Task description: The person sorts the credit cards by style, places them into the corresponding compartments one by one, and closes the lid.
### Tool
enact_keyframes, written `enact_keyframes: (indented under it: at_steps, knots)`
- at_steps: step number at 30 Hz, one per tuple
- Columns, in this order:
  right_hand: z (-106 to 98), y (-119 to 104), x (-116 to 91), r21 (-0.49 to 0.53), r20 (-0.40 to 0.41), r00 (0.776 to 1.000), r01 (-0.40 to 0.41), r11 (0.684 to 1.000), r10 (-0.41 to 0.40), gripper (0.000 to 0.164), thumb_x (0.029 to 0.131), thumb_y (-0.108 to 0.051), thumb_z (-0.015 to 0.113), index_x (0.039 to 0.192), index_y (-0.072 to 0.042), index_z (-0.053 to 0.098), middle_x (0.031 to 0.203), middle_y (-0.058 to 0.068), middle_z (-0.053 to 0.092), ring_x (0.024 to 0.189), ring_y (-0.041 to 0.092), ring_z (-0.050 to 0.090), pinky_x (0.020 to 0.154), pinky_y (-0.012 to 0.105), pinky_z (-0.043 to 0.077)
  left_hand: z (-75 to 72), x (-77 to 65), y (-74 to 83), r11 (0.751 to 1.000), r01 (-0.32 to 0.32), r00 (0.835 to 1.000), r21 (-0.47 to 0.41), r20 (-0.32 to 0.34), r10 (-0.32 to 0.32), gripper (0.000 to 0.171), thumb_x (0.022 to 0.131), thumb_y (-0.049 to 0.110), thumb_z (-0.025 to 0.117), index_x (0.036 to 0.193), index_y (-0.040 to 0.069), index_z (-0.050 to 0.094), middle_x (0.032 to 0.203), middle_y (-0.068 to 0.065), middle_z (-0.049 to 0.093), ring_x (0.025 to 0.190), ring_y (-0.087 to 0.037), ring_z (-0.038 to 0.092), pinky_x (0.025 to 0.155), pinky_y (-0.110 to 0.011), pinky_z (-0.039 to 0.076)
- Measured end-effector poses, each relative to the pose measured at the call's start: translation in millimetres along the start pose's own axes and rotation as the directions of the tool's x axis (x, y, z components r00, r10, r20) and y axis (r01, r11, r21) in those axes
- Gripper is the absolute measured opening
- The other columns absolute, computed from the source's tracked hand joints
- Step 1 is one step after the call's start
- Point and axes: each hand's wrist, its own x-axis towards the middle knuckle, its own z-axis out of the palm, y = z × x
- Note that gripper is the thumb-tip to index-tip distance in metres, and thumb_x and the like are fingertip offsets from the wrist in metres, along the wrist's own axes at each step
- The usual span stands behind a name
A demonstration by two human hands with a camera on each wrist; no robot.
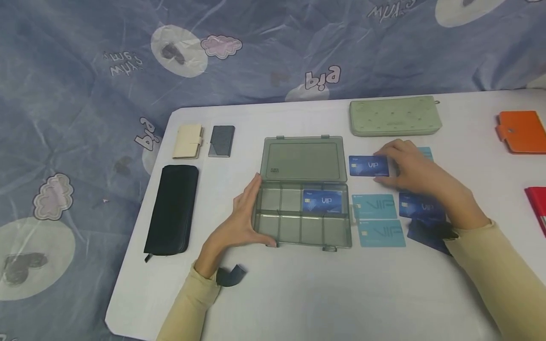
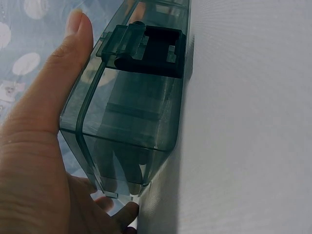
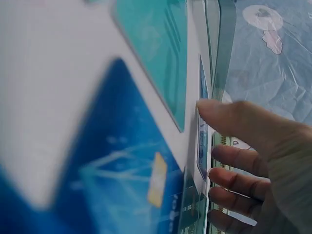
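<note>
A translucent grey-green plastic box [image 1: 290,228] with compartments lies with its lid laid back. My left hand [image 1: 239,218] rests against the box's left end, thumb along the front edge and straight fingers beside the wall. In the left wrist view, the thumb lies along the box's upper edge, near the dark latch [image 2: 151,51]. One blue VIP card [image 1: 322,202] sits in the back right part of the box. My right hand [image 1: 409,168] pinches another blue VIP card [image 1: 362,166] by its long edges, right of the lid.
Teal VIP cards [image 1: 379,207] and blue cards [image 1: 415,207] lie right of the box, partly under my right arm. A green pouch [image 1: 394,117] is behind. Black wallet [image 1: 172,208], cream notebook [image 1: 186,141] and dark grey cardholder [image 1: 221,141] lie left; an orange cardholder [image 1: 524,132] lies far right.
</note>
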Motion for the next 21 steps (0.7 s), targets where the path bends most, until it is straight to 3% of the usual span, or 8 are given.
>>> enact_keyframes:
  at_steps: [10,16,21]
  knots:
    - [3.5,4.4,20.1,-0.054,-0.002,0.999,0.049,0.997,-0.049,0.053,0.065,-0.027,0.081,0.103,0.001,0.058,0.099,0.01,0.049,0.09,0.024,0.04,0.08,0.042,0.033,-0.6,0.6,-0.8,1.0,-0.019,1.0,-0.007,-0.008,0.019,0.148,0.045,0.077,0.072,0.149,0.009,-0.008,0.157,-0.005,-0.008,0.143,-0.017,-0.002,0.104,-0.051,0.012]
    - [2.7,3.7,22.0,-0.043,0.043,0.999,0.001,0.999,0.001,0.056,0.064,-0.028,0.082,0.104,0.001,0.054,0.099,0.011,0.048,0.09,0.025,0.039,0.079,0.041,0.032,-0.5,0.4,-1.9,1.0,-0.019,1.0,0.0,-0.008,0.019,0.149,0.044,0.071,0.078,0.149,0.01,-0.008,0.157,-0.004,-0.007,0.143,-0.017,-0.002,0.104,-0.051,0.012]
    - [-0.2,-0.9,20.9,-0.027,0.106,0.992,-0.068,0.997,0.07,0.063,0.068,-0.031,0.08,0.113,0.003,0.051,0.104,0.017,0.055,0.093,0.03,0.048,0.085,0.049,0.038,0.6,0.5,-2.9,1.0,-0.012,1.0,0.006,-0.009,0.012,0.15,0.043,0.07,0.079,0.149,0.011,-0.007,0.157,-0.004,-0.007,0.143,-0.019,-0.001,0.103,-0.05,0.013]
